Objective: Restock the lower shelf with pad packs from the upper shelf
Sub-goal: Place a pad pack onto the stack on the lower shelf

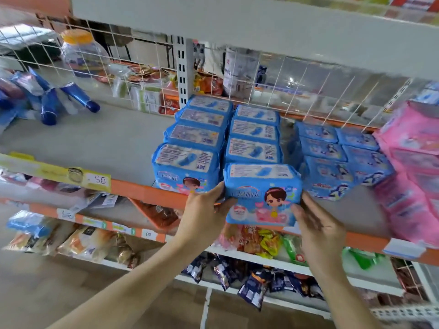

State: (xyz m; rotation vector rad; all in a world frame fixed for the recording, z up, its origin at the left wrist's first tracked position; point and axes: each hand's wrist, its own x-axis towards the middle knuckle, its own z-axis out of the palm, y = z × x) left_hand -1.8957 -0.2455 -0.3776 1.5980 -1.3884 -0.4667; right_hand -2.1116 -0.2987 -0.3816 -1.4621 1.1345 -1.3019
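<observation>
A blue pad pack with a cartoon girl on its front sits at the front edge of the shelf, overhanging the orange lip. My left hand grips its left side and my right hand holds its right side. Behind it stand two rows of the same blue packs. To the right lie darker blue packs and then pink packs.
Blue tubes lie at the shelf's left, with bare shelf board between them and the packs. A wire grid backs the shelf. Snack bags fill the shelves below. A yellow price strip hangs at the left front.
</observation>
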